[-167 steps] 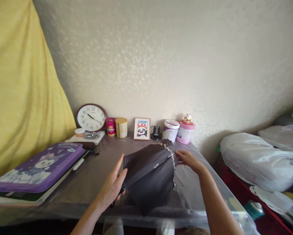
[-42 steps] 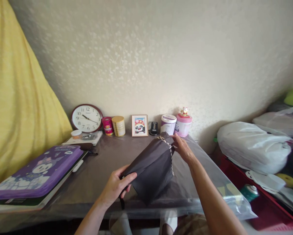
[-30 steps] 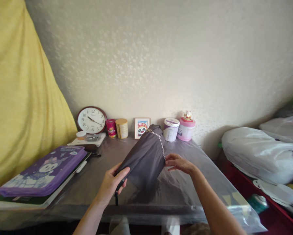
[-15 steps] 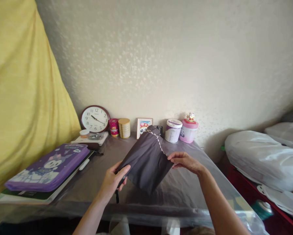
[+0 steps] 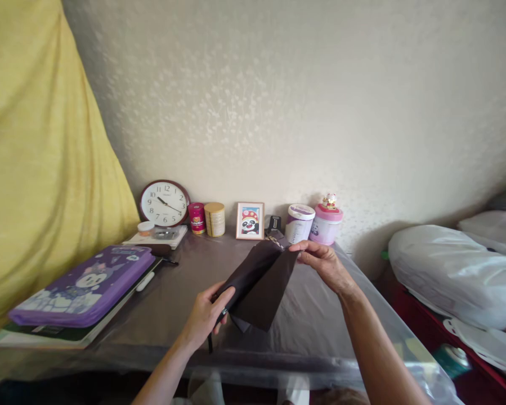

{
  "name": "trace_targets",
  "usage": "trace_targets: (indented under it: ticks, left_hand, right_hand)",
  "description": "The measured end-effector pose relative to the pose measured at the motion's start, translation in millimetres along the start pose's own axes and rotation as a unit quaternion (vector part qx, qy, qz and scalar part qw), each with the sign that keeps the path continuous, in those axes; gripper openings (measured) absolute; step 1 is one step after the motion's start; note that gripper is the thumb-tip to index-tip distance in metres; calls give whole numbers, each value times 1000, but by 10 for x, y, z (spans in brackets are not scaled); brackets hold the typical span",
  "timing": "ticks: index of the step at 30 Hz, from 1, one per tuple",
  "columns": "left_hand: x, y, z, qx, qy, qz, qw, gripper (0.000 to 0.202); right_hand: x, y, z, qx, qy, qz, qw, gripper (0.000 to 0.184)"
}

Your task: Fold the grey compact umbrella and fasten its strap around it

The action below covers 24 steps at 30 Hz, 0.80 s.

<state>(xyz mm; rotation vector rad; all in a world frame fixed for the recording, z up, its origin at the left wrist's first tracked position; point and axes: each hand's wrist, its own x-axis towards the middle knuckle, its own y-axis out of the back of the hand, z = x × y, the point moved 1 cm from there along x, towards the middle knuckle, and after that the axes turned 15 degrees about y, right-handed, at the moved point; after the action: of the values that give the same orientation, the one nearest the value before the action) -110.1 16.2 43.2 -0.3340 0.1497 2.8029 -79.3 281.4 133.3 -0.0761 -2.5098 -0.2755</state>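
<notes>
A dark grey folding umbrella (image 5: 259,284) with a checked trim hangs over the middle of the table (image 5: 172,315), its canopy collapsed into loose folds. My left hand (image 5: 208,315) is closed round its handle end, with a black strap dangling below the fist. My right hand (image 5: 322,261) pinches the canopy edge near the far tip and holds one fold out to the right.
Along the wall stand a round clock (image 5: 165,202), a red tin (image 5: 197,217), a gold tin (image 5: 214,219), a panda picture frame (image 5: 250,221), a white tub (image 5: 300,223) and a pink jar (image 5: 326,223). A purple case (image 5: 84,286) lies left. White plastic bags (image 5: 451,275) lie right.
The umbrella's canopy has narrowed into flatter folds. My right hand has moved up to the far tip and pinched the edge. My left hand keeps its grip on the handle.
</notes>
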Motion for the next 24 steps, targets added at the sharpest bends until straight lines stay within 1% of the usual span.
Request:
trace_targets:
  ticks: [5,7,11,15,17,19,20,22,24]
  left_hand:
    - [-32,-102,-61,26,4,-38,999,54]
    - [-69,-149,-69,35,-6,-53,998,54]
    - [-135,-216,-87,43,-24,-83,995,54]
    - [-132,-209,-133,23,-38,-139,989,56]
    - [-127,-191,-137,18,-52,-154,987,60]
    - [-140,-185,-115,28,-60,-152,986,62]
    - [-154,-187,-98,37,-59,-142,987,62]
    - [-185,-204,-64,58,-47,-110,991,57]
    - [-206,-227,-47,73,-33,-74,994,52]
  right_hand:
    - [65,-157,-48,6,30,48,998,20]
    - [86,-198,-35,15,19,60,998,23]
    - [108,-230,14,17,-24,77,997,29]
    - [114,-233,39,-7,-38,84,996,29]
    - [116,-240,43,-16,-41,82,996,29]
    - [116,-250,54,-27,-43,80,996,30]
    - [114,-253,65,-36,-43,77,995,29]
    - [106,-252,98,-62,-38,61,995,26]
    - [93,-245,128,-108,-24,28,993,20]
